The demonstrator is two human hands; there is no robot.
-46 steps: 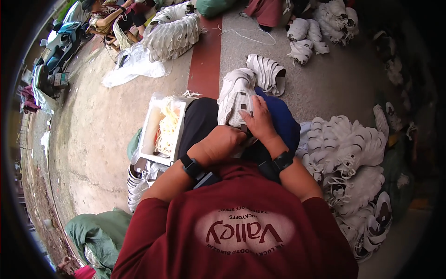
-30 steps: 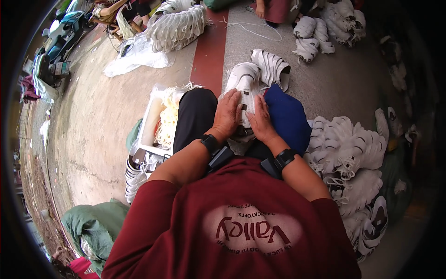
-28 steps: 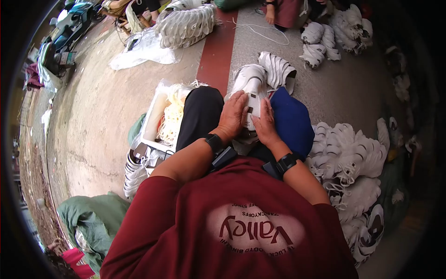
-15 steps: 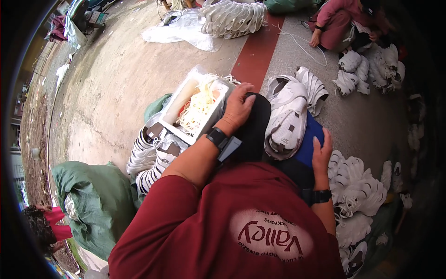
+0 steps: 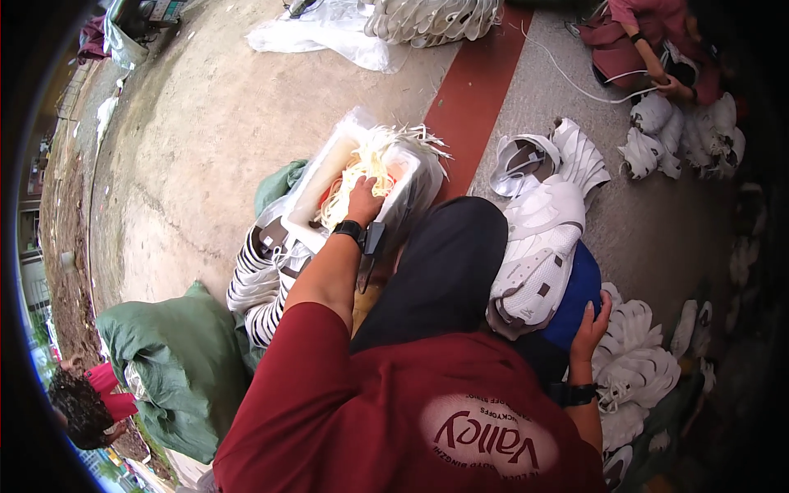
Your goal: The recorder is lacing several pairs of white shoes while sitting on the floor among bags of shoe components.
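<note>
While the left hand [image 5: 363,203], its grip hidden, touches laces [image 5: 371,154] inside the box [image 5: 302,232], the open right hand [image 5: 588,332] is well right.

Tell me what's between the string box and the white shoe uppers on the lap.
In the head view, mainly the person's dark trouser leg lies between the string box and the shoe uppers.

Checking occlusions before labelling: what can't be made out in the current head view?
All head view:
- Left hand: its grip on the pale laces; its own back hides the contact.
- Stacked shoes: far side cut off by the top edge.
- Green sack: most contents hidden by its cloth.
- Far-right shoes: details lost in dark rim.
</note>
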